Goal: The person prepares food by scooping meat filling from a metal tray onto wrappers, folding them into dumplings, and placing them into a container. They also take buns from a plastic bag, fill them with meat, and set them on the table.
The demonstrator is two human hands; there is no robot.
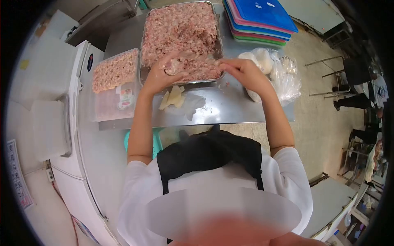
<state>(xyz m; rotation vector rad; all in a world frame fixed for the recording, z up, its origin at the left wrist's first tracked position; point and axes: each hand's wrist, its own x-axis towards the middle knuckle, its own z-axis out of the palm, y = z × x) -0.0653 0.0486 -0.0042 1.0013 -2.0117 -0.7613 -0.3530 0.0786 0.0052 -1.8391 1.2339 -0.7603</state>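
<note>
On the near part of the steel table (pixel 230 110), pale yellow slices (pixel 174 97) are lying with thin plastic film (pixel 193 107). Beyond them, the left hand (pixel 161 76) is grasping a clear plastic bag (pixel 193 69) with minced meat inside, and the right hand (pixel 246 73) is pinching its right end. This bag is being over the near side of the metal tray (pixel 222 45), which is holding more minced meat. Farther, coloured lids (pixel 262 18) are lying stacked.

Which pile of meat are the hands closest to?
The bigger pile, in the metal tray: left hand and right hand are both there. The smaller pile sits further left.
</note>
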